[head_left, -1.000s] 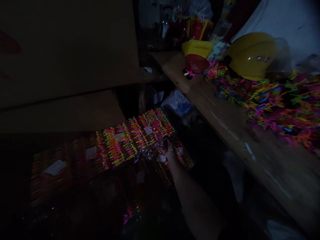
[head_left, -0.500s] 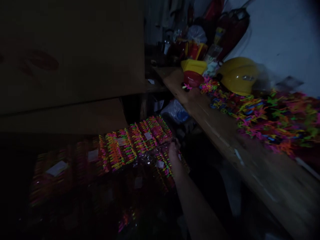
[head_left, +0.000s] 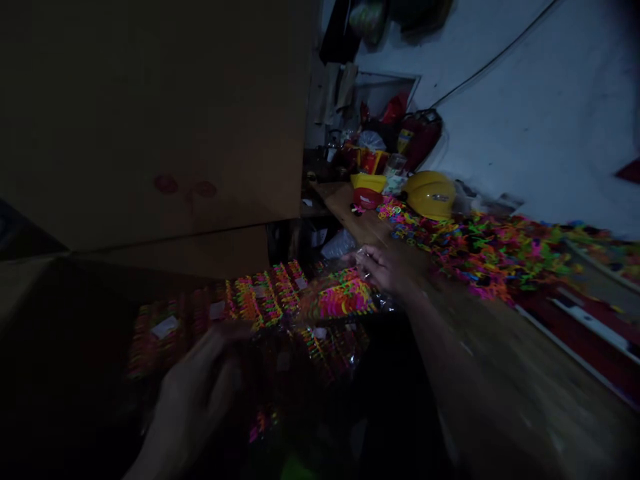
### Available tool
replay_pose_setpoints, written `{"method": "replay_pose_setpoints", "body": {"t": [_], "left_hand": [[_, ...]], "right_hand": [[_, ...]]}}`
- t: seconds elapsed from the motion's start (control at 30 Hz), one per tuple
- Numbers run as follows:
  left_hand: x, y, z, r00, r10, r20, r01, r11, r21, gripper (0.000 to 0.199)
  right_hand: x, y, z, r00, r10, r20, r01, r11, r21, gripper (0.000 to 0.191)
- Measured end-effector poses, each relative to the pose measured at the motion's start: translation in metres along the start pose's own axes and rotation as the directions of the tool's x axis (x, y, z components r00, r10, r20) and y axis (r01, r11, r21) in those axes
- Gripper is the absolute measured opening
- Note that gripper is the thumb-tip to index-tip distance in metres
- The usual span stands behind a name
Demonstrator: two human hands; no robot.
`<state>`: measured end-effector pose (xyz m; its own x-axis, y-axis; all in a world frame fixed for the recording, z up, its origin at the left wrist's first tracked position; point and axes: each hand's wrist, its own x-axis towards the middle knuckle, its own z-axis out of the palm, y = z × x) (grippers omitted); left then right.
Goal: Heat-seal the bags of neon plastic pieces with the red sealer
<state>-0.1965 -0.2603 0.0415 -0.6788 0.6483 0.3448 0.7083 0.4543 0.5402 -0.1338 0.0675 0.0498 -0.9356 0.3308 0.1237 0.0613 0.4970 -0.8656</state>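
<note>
The scene is very dark. My right hand (head_left: 381,268) is shut on a clear plastic packet of neon-coloured plastic pieces (head_left: 340,300), held up level with the edge of the wooden bench (head_left: 500,347). Below and left lies a row of similar packets (head_left: 255,303) with white labels, stacked in a dark box. My left hand (head_left: 197,393) is blurred in the lower left, fingers apart, holding nothing, just in front of the stacked packets.
A loose heap of neon plastic pieces (head_left: 490,247) covers the bench beside a yellow hard hat (head_left: 430,195), a red bowl (head_left: 367,197) and a yellow tub (head_left: 367,181). Large cardboard boxes (head_left: 150,113) rise at the left. A white wall (head_left: 525,113) stands behind the bench.
My right hand has lifted one packet off the stack, up and to the right toward the bench. My left hand has come into view. The camera has tilted upward.
</note>
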Motion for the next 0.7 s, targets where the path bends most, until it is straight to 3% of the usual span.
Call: {"method": "replay_pose_setpoints", "body": {"t": [0.07,0.13,0.17,0.23,0.3,0.33,0.4,0.47,0.53,0.6,0.7], "left_hand": [[0.044,0.032,-0.006,0.97,0.241,0.044,-0.23,0.957,-0.175,0.036],[0.089,0.073,-0.014,0.879,0.463,0.114,-0.413,0.859,-0.302,0.037],[0.108,0.094,-0.018,0.822,0.533,0.199,-0.447,0.822,-0.353,0.039],[0.132,0.128,-0.023,0.668,0.593,0.449,-0.406,0.796,-0.449,0.042],[0.137,0.147,-0.028,0.522,0.574,0.631,-0.309,0.817,-0.487,0.038],[0.133,0.15,-0.03,0.466,0.543,0.699,-0.262,0.839,-0.477,0.034],[0.116,0.147,-0.034,0.411,0.445,0.795,-0.188,0.895,-0.404,0.028],[0.094,0.139,-0.041,0.448,0.333,0.829,-0.16,0.943,-0.293,0.026],[0.072,0.135,-0.05,0.544,0.258,0.799,-0.178,0.965,-0.19,0.028],[0.056,0.138,-0.058,0.607,0.27,0.748,-0.236,0.959,-0.155,0.031],[0.047,0.154,-0.065,0.621,0.37,0.691,-0.377,0.914,-0.151,0.032]], "right_hand": [[-0.022,-0.036,-0.023,0.98,-0.045,0.195,0.038,0.999,0.035,0.033],[-0.04,-0.067,-0.043,0.925,-0.103,0.366,0.082,0.994,0.071,0.032],[-0.049,-0.08,-0.05,0.895,-0.131,0.425,0.108,0.991,0.079,0.031],[-0.065,-0.104,-0.06,0.856,-0.17,0.488,0.161,0.985,0.06,0.03],[-0.082,-0.121,-0.065,0.84,-0.178,0.512,0.192,0.981,0.026,0.03],[-0.091,-0.128,-0.066,0.833,-0.181,0.523,0.202,0.979,0.018,0.028],[-0.107,-0.136,-0.066,0.816,-0.198,0.544,0.215,0.976,0.033,0.026],[-0.122,-0.139,-0.066,0.803,-0.218,0.554,0.24,0.97,0.033,0.026],[-0.135,-0.138,-0.067,0.801,-0.198,0.565,0.262,0.965,-0.032,0.026],[-0.147,-0.135,-0.07,0.82,-0.155,0.551,0.275,0.951,-0.142,0.023],[-0.162,-0.126,-0.081,0.873,-0.142,0.466,0.285,0.925,-0.252,0.02]]}}
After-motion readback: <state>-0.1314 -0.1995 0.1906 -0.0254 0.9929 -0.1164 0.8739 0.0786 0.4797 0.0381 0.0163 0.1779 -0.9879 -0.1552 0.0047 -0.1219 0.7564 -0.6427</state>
